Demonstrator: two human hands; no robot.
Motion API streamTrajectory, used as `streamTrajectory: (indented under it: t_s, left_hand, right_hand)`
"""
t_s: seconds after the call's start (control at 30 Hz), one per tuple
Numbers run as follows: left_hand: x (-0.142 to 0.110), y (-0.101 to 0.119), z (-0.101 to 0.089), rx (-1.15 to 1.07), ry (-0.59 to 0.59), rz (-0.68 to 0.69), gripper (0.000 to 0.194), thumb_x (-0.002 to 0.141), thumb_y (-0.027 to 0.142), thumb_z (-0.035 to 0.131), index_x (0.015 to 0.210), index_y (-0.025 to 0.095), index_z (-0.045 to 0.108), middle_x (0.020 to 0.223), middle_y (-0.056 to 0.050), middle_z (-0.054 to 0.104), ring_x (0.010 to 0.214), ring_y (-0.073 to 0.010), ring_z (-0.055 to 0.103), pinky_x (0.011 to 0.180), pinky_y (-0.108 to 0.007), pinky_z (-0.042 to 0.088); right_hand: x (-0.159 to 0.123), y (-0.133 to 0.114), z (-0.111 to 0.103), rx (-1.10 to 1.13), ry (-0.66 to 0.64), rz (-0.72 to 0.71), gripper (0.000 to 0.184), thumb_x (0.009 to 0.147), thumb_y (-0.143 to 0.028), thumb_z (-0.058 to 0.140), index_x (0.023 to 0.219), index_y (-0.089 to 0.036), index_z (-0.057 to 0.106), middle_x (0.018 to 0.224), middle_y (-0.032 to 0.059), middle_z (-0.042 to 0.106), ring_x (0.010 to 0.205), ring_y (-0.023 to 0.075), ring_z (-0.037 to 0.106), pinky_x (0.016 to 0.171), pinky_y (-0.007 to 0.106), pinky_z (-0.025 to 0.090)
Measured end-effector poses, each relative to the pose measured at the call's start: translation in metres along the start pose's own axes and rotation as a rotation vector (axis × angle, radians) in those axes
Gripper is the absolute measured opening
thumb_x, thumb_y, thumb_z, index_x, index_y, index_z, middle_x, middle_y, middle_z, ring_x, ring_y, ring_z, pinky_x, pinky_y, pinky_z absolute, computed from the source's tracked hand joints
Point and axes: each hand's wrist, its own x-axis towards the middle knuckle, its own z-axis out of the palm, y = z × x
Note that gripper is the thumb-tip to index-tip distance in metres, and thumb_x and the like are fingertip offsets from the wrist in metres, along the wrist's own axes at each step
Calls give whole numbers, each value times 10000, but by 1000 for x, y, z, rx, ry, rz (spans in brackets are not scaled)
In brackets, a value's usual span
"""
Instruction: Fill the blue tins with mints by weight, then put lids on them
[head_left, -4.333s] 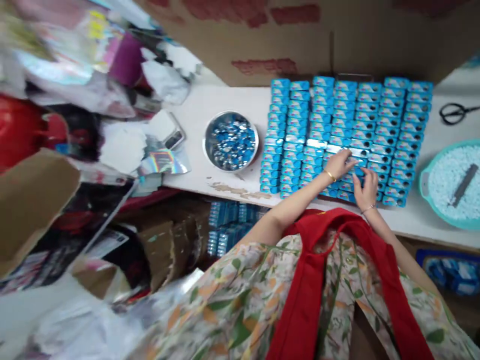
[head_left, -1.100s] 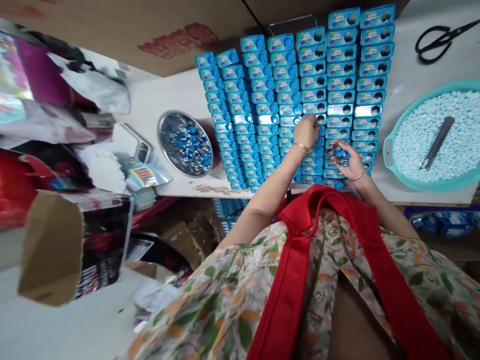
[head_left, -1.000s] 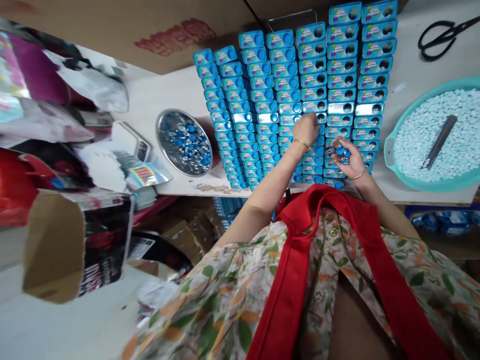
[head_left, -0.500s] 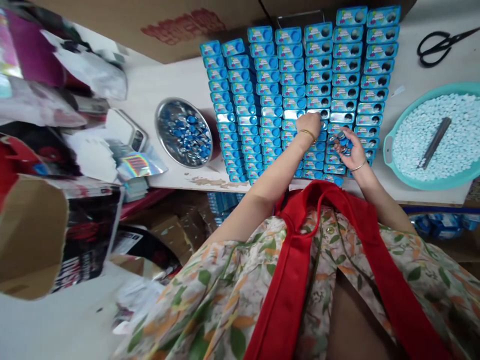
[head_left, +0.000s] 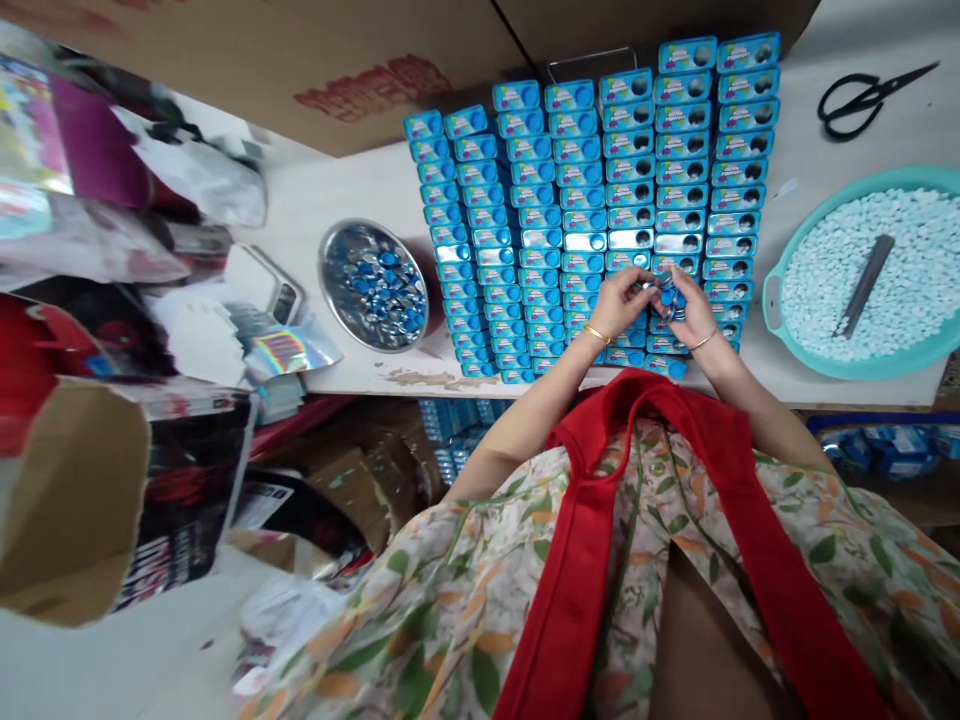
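Blue printed tins stand in several long rows on the table, each with a round spot at one end. In the left rows that spot is filled with blue; toward the right many show a dark round hole. Over the near part of the rows, my right hand cups several small round blue-and-silver caps. My left hand meets it there, thumb and fingertips pinched on a cap at the edge of that handful. Fingers partly hide the caps.
Left of the tins sits a steel bowl of similar caps. A turquoise basin at right holds pale pellets and a dark bar. Black scissors lie behind it. A large cardboard box borders the back; a scale is at left.
My left hand has come back from a tin in the middle rows to the caps in my right hand. My right hand stays nearly in place, and the view has shifted slightly.
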Motion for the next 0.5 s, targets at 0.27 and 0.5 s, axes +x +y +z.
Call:
streamTrajectory:
  t_s: [0.27,0.5]
  left_hand:
    - [76,-15,-16,206,127,-187,138,964,272,589,1049,203,673,969,-74,705,940,-217,698,891,-350,550]
    - [121,-32,-22,447,-35,-320,194,779,264,812,785,189,633,891,-97,689,1107,-325,647,1005,-468,503]
  right_hand:
    - [8,-18,2,19,18,-44,407,843,-621,731,975,-249,630,938,-2,716,795,136,678,553,231,504]
    - [13,-24,2,-15,-20,-23,501,802,-704,732,959,-245,608,887,7,673,792,152,662,502,221,450]
